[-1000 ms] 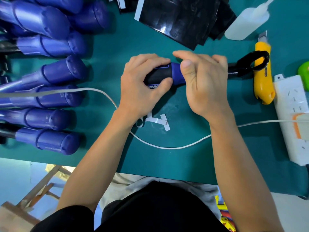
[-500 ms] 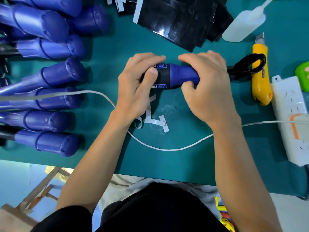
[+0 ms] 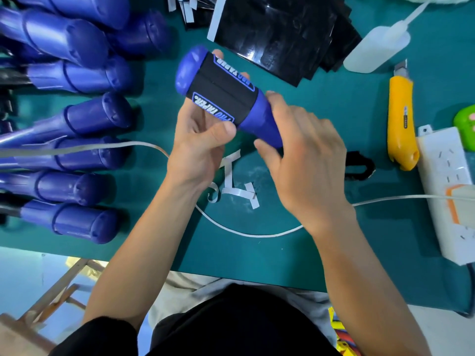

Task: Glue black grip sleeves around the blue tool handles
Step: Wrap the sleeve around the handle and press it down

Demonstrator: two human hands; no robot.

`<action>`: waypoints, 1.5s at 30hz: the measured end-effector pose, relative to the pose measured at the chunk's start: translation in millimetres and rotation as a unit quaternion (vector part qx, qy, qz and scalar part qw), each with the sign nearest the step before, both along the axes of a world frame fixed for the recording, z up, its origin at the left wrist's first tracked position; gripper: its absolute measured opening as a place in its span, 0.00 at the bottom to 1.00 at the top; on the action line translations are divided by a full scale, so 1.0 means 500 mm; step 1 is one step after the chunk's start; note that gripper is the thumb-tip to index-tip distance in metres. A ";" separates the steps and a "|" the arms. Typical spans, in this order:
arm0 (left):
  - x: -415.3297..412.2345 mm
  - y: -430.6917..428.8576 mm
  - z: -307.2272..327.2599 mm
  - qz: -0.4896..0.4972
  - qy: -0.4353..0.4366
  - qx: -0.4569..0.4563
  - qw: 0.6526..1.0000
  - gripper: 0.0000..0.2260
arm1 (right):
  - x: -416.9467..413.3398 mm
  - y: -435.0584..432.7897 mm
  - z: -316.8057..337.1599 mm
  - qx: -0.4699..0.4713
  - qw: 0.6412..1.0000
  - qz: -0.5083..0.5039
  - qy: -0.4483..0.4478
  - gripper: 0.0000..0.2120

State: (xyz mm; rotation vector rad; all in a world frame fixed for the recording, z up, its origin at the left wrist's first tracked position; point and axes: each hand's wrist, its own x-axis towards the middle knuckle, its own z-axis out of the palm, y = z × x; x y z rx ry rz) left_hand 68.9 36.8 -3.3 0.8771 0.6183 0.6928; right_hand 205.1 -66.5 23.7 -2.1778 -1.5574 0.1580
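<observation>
I hold one blue tool handle (image 3: 259,119) tilted up off the green mat, its rounded butt end pointing up-left. A black grip sleeve (image 3: 221,91) with blue lettering is wrapped around it. My left hand (image 3: 198,147) grips the sleeved part from below, thumb on the sleeve's lower edge. My right hand (image 3: 305,163) holds the bare blue neck just right of the sleeve. The tool's black hook end (image 3: 359,167) shows beyond my right hand. Several bare blue handles (image 3: 77,124) lie in a row on the left. A stack of black sleeve sheets (image 3: 277,37) lies at the top.
A white glue bottle (image 3: 377,50) lies at the top right. A yellow utility knife (image 3: 402,122) and a white power strip (image 3: 447,194) sit on the right. A white cable (image 3: 241,232) crosses the mat under my arms, near white backing strips (image 3: 236,188).
The handle lay flat on the mat under both hands; now it is lifted and swung so its butt end points up-left, with the wrapped sleeve's seam facing me.
</observation>
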 end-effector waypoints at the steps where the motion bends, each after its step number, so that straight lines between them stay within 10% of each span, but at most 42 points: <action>1: 0.000 0.001 0.006 -0.008 -0.009 -0.011 1.000 0.32 | -0.007 -0.002 0.005 -0.005 1.000 -0.003 0.000 0.29; 5: 0.005 0.000 0.019 -0.016 -0.002 -0.046 0.999 0.41 | -0.026 -0.007 0.024 -0.040 0.999 -0.006 0.010 0.32; 10: 0.010 -0.001 0.020 -0.016 -0.028 -0.095 0.995 0.26 | 0.009 -0.048 0.054 -0.180 0.973 0.071 0.128 0.42; 19: 0.017 -0.009 0.022 -0.069 0.003 -0.124 0.990 0.42 | 0.018 0.012 -0.040 -0.090 0.720 0.041 0.687 0.24; 24: 0.016 -0.004 0.023 -0.066 0.028 -0.042 0.997 0.31 | 0.024 0.022 -0.059 0.002 0.793 0.031 0.608 0.31; 33: 0.030 -0.001 0.002 0.010 0.211 0.163 0.964 0.23 | 0.005 0.029 -0.054 0.019 0.711 0.007 0.703 0.25; 45: 0.031 0.011 0.019 0.088 0.172 0.099 0.976 0.18 | -0.019 0.020 -0.055 0.008 0.763 -0.007 0.647 0.40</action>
